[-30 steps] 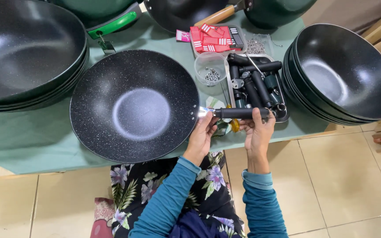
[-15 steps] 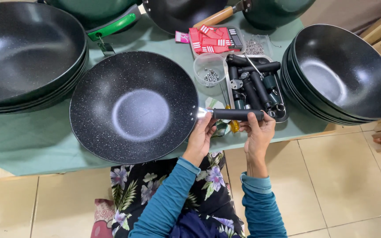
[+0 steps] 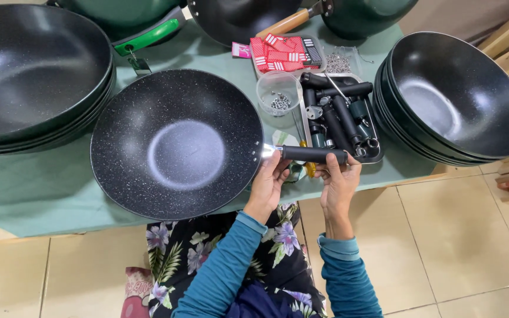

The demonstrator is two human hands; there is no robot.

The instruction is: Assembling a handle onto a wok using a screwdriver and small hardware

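Observation:
A black speckled wok lies on the green-covered table in front of me. A black handle sticks out from its right rim. My left hand grips the handle's near end by the rim bracket. My right hand holds the handle's outer end from below. A yellow screwdriver lies under the handle between my hands, mostly hidden.
Stacks of black woks stand at the left and right. A metal tray holds several black handles. A clear cup of screws, red packets and more pans at the back.
Both hands have stayed at the handle, with only slight shifts of the fingers. The wok has not moved.

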